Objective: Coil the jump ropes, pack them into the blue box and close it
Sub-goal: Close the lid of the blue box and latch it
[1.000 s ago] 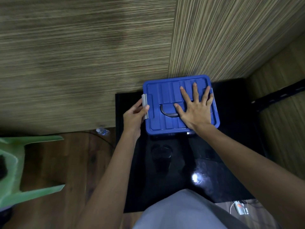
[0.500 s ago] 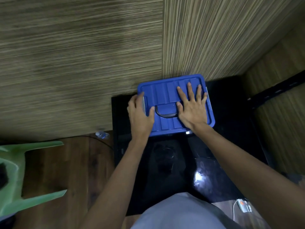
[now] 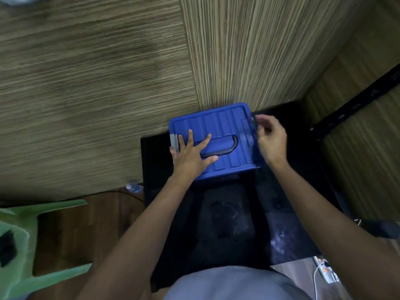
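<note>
The left hand [image 3: 190, 156], having just replaced the right on the blue box lid [image 3: 218, 128], is pressing flat, fingers spread; the right hand [image 3: 270, 141] is now curling at the right-side latch [image 3: 253, 122], grip unclear; closing is nearly finished.

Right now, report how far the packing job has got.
Done: the lid sits on the blue box, no ropes outside. In hand: the left hand presses the lid flat while the right hand works at the right edge, blurred. Left: confirming that side's latch; it is hidden.
</note>
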